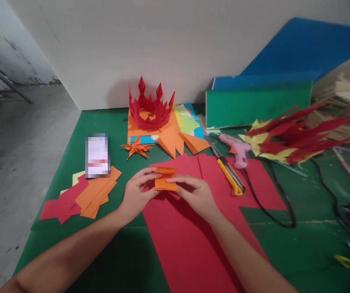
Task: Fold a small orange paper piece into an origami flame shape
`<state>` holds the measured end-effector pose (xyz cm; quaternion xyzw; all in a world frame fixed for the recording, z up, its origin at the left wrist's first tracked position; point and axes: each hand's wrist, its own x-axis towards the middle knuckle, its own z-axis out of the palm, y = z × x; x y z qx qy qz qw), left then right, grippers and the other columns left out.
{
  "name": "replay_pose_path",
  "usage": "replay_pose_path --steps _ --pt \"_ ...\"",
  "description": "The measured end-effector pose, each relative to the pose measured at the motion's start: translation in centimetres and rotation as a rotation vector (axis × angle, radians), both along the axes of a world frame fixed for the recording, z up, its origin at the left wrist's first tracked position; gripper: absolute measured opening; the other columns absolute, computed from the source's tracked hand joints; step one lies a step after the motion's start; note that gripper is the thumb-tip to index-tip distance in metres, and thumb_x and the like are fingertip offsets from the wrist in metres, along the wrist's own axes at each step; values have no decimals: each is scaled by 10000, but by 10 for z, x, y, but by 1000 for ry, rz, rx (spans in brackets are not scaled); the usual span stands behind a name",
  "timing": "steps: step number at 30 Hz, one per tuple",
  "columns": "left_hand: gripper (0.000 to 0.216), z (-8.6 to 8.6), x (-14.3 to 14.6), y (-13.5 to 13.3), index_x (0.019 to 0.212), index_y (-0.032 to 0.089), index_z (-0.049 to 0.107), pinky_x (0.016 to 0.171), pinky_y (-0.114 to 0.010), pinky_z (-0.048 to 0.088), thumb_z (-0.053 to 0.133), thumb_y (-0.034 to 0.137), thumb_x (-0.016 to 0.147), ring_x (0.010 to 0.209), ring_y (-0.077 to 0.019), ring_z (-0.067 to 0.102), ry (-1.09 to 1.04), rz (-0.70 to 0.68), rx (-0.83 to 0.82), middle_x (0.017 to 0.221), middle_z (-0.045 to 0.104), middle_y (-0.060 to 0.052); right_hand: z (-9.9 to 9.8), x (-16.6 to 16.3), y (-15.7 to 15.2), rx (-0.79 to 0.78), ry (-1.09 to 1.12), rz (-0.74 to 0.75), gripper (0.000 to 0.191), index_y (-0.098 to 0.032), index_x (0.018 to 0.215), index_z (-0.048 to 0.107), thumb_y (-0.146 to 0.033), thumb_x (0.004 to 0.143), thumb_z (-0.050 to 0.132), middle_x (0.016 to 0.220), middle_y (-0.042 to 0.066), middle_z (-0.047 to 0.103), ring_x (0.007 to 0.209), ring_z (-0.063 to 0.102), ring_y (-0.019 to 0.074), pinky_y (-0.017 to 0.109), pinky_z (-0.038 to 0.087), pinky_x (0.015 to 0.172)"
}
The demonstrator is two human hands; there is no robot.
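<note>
A small folded orange paper (165, 179) is pinched between both my hands above the red sheets (190, 240) on the green table (299, 244). My left hand (136, 194) grips its left side with thumb and fingers. On the paper's right side, my right hand (196, 194) holds the upper edge with its fingertips. A small orange folded star (136, 147) lies just beyond, and a red spiky paper crown (149, 106) stands on orange paper at the back.
A yellow utility knife (228, 171) and a pink glue gun (238, 149) with a black cord (272, 203) lie to the right. Red and yellow spiky paper flowers (293, 136) sit far right. Orange and red strips (86, 195) and a phone (97, 156) lie left.
</note>
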<state>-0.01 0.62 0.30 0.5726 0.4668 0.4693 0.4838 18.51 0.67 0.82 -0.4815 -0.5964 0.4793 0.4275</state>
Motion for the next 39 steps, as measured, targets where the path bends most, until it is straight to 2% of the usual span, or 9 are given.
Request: replay_pose_path --steps 4,6,12,19,28,35,39 --pt "177 3 1 0 872 206 732 885 -358 514 730 246 699 1030 -216 607 -60 -26 -33 1080 639 -96 0 -1 0 -16 65 -18 103 -251 779 741 -269 677 742 907 44 731 851 677 221 365 545 796" --pt "156 4 2 -1 840 207 737 898 -360 504 743 253 691 1033 -214 596 -79 -47 -53 1079 629 -93 0 -1 0 -13 59 -30 76 -246 749 738 -278 681 746 902 47 729 833 676 217 365 545 784" --pt "136 3 3 0 739 200 742 810 -342 515 762 316 672 931 -203 605 -87 -40 -107 1004 614 -89 2 -2 -1 -4 -27 -14 119 -221 667 718 -318 735 704 798 49 698 765 650 202 355 527 745" --pt "196 0 2 1 605 182 699 712 -294 507 728 350 703 810 -172 607 -84 -25 -50 859 627 -69 5 -4 -1 37 -30 -42 179 -211 608 666 -325 742 694 760 44 669 726 634 188 313 508 683" --pt "228 -6 8 -1 606 171 640 618 -267 512 777 354 602 700 -152 609 -104 176 -108 760 642 -39 2 -10 -2 -127 81 -92 238 -200 618 607 -392 720 703 654 1 608 642 565 146 286 472 627" --pt "270 -1 10 -3 518 164 569 630 -258 501 773 325 592 674 -141 603 -63 231 -129 701 635 -26 1 -12 -3 -218 174 -118 305 -203 588 546 -426 689 728 574 -35 548 555 503 112 256 430 561" --pt "329 2 8 -4 492 165 500 518 -219 438 758 322 621 540 -97 532 -51 184 -191 617 591 5 4 -11 -3 -209 171 -103 295 -204 571 550 -407 701 722 572 -30 553 551 495 111 263 433 568"
